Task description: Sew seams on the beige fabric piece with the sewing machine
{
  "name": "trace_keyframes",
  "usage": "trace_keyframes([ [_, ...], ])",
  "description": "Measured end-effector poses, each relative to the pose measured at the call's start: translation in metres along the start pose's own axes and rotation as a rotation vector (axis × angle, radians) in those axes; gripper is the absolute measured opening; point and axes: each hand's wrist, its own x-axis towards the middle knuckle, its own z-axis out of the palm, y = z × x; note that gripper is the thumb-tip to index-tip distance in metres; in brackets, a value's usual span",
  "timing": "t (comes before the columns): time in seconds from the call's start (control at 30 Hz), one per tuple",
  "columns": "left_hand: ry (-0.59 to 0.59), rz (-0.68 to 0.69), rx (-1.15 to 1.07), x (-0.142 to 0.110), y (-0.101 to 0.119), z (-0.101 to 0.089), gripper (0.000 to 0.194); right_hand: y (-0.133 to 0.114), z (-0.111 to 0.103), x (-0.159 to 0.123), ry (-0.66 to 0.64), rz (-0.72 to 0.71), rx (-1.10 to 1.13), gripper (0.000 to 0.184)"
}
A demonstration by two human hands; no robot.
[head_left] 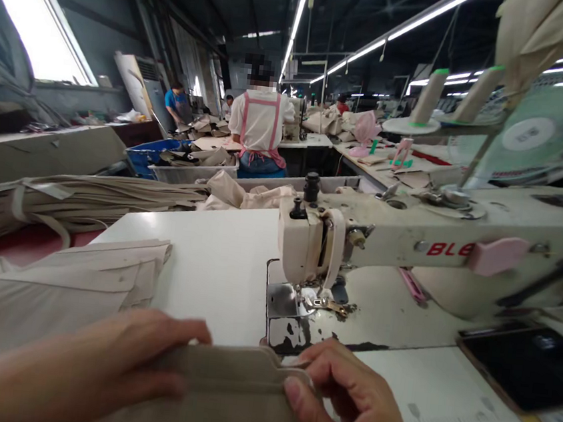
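A beige-brown fabric piece (232,394) with a folded, seamed upper edge lies in front of me, below the sewing machine. My left hand (140,357), slightly blurred, has its thumb on the near side and its fingers over the top edge. My right hand (342,399) pinches the fabric's right corner between thumb and forefinger. Just beyond the cloth is the sewing machine (308,247), with its presser foot (326,304) over the metal needle plate (283,300). Left of my hands lies a stack of similar beige fabric pieces (94,272).
A bundle of long fabric strips (86,197) lies at the left. A dark phone-like device (529,365) rests at the right. Thread cones (429,95) and a green fan (530,140) stand behind the machine. A person in a white shirt (259,125) sits ahead, back turned.
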Motion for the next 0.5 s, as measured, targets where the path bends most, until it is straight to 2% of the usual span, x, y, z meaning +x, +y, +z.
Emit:
trace_keyframes([
  [0.07, 0.029, 0.142, 0.033, 0.015, 0.023, 0.004, 0.041, 0.002, 0.009, -0.001, 0.058, -0.065, -0.019, 0.022],
  [0.1, 0.003, 0.187, 0.002, 0.023, 0.034, 0.011, 0.032, 0.004, 0.012, -0.001, 0.066, -0.080, -0.018, 0.020],
  [0.13, 0.033, 0.191, -0.052, 0.031, 0.043, 0.020, 0.016, 0.007, 0.014, -0.001, 0.055, -0.075, -0.006, 0.018],
  [0.17, 0.055, 0.171, -0.110, 0.037, 0.050, 0.031, 0.011, 0.010, 0.015, -0.001, 0.032, -0.051, 0.019, 0.016],
  [0.2, 0.074, 0.166, -0.173, 0.042, 0.054, 0.041, 0.013, 0.012, 0.013, -0.002, 0.008, -0.016, 0.048, 0.015],
  [0.27, 0.115, 0.159, -0.275, 0.046, 0.056, 0.056, 0.018, 0.014, 0.008, -0.003, -0.014, 0.054, 0.099, 0.014],
  [0.33, 0.149, 0.187, -0.313, 0.048, 0.055, 0.063, 0.018, 0.013, 0.001, -0.002, 0.000, 0.086, 0.109, 0.019],
  [0.5, 0.172, 0.236, -0.290, 0.054, 0.059, 0.062, 0.016, 0.008, -0.004, -0.001, 0.034, 0.043, 0.081, 0.023],
])
